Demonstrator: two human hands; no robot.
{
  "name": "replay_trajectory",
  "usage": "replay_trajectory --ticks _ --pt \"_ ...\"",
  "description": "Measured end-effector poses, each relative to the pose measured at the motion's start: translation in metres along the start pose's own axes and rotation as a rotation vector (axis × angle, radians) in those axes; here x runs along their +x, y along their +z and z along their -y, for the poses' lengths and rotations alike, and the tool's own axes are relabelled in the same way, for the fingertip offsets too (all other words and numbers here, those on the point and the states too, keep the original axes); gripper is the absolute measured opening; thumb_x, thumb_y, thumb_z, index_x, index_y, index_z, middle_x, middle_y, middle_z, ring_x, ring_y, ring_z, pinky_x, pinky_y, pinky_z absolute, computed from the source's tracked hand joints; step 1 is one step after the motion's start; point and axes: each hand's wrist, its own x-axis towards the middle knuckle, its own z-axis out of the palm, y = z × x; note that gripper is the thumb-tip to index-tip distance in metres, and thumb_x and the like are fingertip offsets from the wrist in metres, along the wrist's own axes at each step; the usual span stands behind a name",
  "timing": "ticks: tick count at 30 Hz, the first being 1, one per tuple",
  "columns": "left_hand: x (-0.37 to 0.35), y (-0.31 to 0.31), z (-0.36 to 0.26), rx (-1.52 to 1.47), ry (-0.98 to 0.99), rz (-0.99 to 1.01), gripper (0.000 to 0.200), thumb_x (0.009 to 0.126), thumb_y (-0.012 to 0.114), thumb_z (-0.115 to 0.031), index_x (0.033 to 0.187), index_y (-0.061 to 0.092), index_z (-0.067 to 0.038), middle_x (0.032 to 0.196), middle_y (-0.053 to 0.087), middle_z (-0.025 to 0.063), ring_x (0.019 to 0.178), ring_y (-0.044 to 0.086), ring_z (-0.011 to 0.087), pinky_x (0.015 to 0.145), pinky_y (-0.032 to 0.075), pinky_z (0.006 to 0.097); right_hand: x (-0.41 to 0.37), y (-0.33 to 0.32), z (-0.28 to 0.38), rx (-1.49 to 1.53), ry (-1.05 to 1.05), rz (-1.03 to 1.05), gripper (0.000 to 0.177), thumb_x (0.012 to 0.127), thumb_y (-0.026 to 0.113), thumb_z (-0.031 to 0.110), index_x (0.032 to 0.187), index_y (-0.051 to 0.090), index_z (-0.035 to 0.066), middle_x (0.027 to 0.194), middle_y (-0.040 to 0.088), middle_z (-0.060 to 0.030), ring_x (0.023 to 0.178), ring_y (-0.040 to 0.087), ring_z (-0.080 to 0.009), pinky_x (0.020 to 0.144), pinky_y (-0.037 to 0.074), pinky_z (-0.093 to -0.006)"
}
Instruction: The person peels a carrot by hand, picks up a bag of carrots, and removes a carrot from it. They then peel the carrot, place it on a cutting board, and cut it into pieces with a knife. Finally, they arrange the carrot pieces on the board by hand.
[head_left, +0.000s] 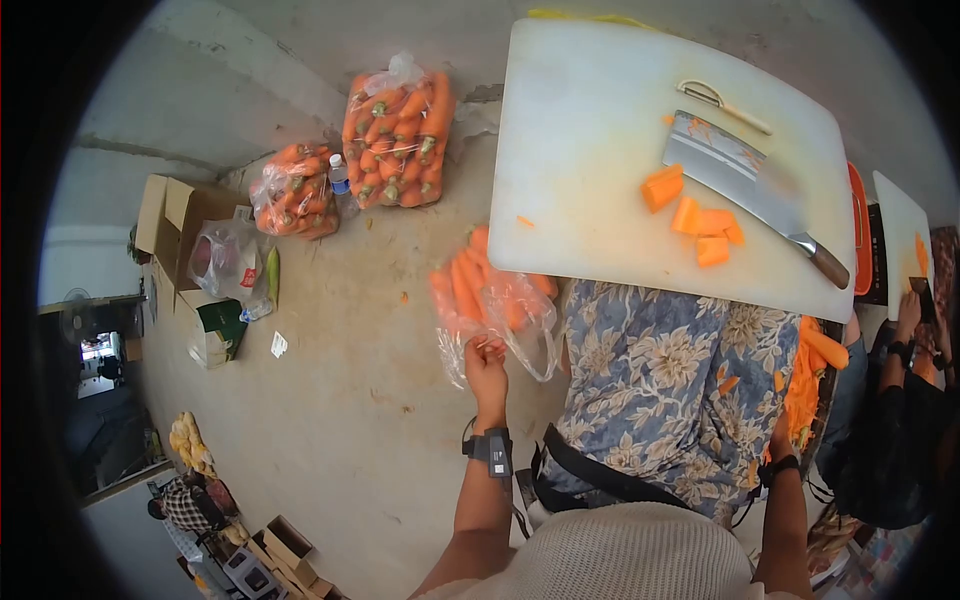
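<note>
My left hand (pixel 486 362) is closed on the edge of a clear plastic bag (pixel 530 335) with whole carrots (pixel 464 285) in it, low beside the cutting board. My right hand (pixel 783 438) is down at my right side, by a heap of orange carrot peelings (pixel 800 395) and a whole carrot (pixel 825 347); its fingers are mostly hidden. On the white cutting board (pixel 580 130) lie a cleaver (pixel 725 170), a peeler (pixel 735 110) and several carrot chunks (pixel 710 222). The cleaver's handle points to the lower right.
Two more bags of carrots, a large one (pixel 395 140) and a smaller one (pixel 297 190), stand on the floor with a water bottle (pixel 340 177) between them. A cardboard box (pixel 180 225) stands farther left. At right, another person's hand (pixel 908 315) works at a second board (pixel 900 230).
</note>
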Motion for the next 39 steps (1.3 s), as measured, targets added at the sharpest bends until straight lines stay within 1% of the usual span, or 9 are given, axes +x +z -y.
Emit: replay_trajectory --ticks 2,4,5,14,18,20,30,34,39 --pt "-0.009 0.009 -0.003 -0.142 -0.148 0.141 0.020 0.086 0.048 -0.010 0.103 0.054 -0.001 0.077 0.059 0.0117 0.068 0.059 0.0200 0.060 0.046 0.0288 0.003 -0.001 0.001 0.011 0.016 0.009 0.055 0.092 0.029 0.042 0.126 0.038 0.000 0.125 0.044 -0.0104 0.109 0.046 -0.0227 0.090 0.036 -0.0318" --pt "-0.018 0.015 -0.034 0.357 -0.191 0.411 0.024 0.089 0.044 -0.017 0.091 0.058 0.001 0.066 0.059 0.0118 0.060 0.058 0.0213 0.055 0.046 0.0297 0.004 -0.005 -0.001 0.017 0.031 0.011 0.055 0.092 0.029 0.042 0.127 0.037 0.000 0.125 0.044 -0.0104 0.109 0.046 -0.0227 0.089 0.036 -0.0317" --pt "-0.020 0.019 -0.027 0.698 0.149 0.349 0.025 0.086 0.047 -0.022 0.081 0.063 -0.003 0.068 0.060 0.0167 0.063 0.059 0.0316 0.056 0.045 0.0397 0.006 -0.006 -0.002 0.018 0.036 0.010 0.055 0.092 0.029 0.042 0.127 0.037 0.000 0.126 0.044 -0.0105 0.109 0.046 -0.0227 0.089 0.036 -0.0317" --pt "0.020 0.031 -0.007 0.847 0.208 0.318 0.018 0.071 0.055 -0.014 0.077 0.060 0.001 0.078 0.060 0.0237 0.071 0.058 0.0384 0.063 0.046 0.0429 0.011 -0.005 0.000 0.030 0.055 0.012 0.057 0.092 0.030 0.043 0.128 0.036 0.000 0.129 0.041 -0.0108 0.109 0.045 -0.0229 0.089 0.036 -0.0316" --pt "0.052 0.040 0.021 0.771 0.017 0.273 0.020 0.066 0.058 -0.014 0.076 0.059 0.003 0.078 0.060 0.0246 0.073 0.060 0.0358 0.063 0.047 0.0399 0.011 -0.002 0.006 0.045 0.057 0.015 0.057 0.091 0.030 0.043 0.129 0.035 0.000 0.130 0.040 -0.0110 0.110 0.045 -0.0229 0.089 0.036 -0.0315" --pt "0.071 0.051 0.049 0.118 -0.234 0.112 0.023 0.064 0.061 -0.016 0.074 0.058 0.004 0.075 0.059 0.0248 0.071 0.059 0.0334 0.062 0.047 0.0380 0.009 -0.002 0.005 0.052 0.062 0.010 0.058 0.091 0.030 0.043 0.129 0.035 0.000 0.130 0.039 -0.0110 0.110 0.045 -0.0230 0.089 0.036 -0.0315" --pt "0.140 0.073 0.057 0.384 -0.165 0.119 0.026 0.078 0.054 -0.020 0.087 0.060 0.004 0.081 0.064 0.0181 0.077 0.062 0.0282 0.065 0.046 0.0350 0.001 0.004 0.006 0.100 0.118 0.004 0.059 0.091 0.030 0.044 0.131 0.033 0.001 0.134 0.036 -0.0114 0.111 0.045 -0.0231 0.088 0.036 -0.0313" --pt "0.152 0.078 0.048 -0.235 -0.270 0.353 0.026 0.079 0.054 -0.021 0.090 0.061 0.001 0.084 0.064 0.0179 0.078 0.062 0.0274 0.065 0.046 0.0339 -0.001 0.003 0.002 0.151 0.155 0.025 0.060 0.091 0.030 0.044 0.132 0.032 0.001 0.135 0.035 -0.0116 0.111 0.044 -0.0232 0.088 0.036 -0.0312" --pt "0.176 0.074 0.072 0.135 -0.169 0.452 0.026 0.080 0.053 -0.020 0.093 0.060 0.001 0.085 0.064 0.0177 0.079 0.062 0.0282 0.065 0.046 0.0351 0.002 -0.004 -0.007 0.288 0.209 0.108 0.061 0.091 0.030 0.045 0.133 0.032 0.001 0.136 0.034 -0.0117 0.111 0.044 -0.0233 0.088 0.036 -0.0312"
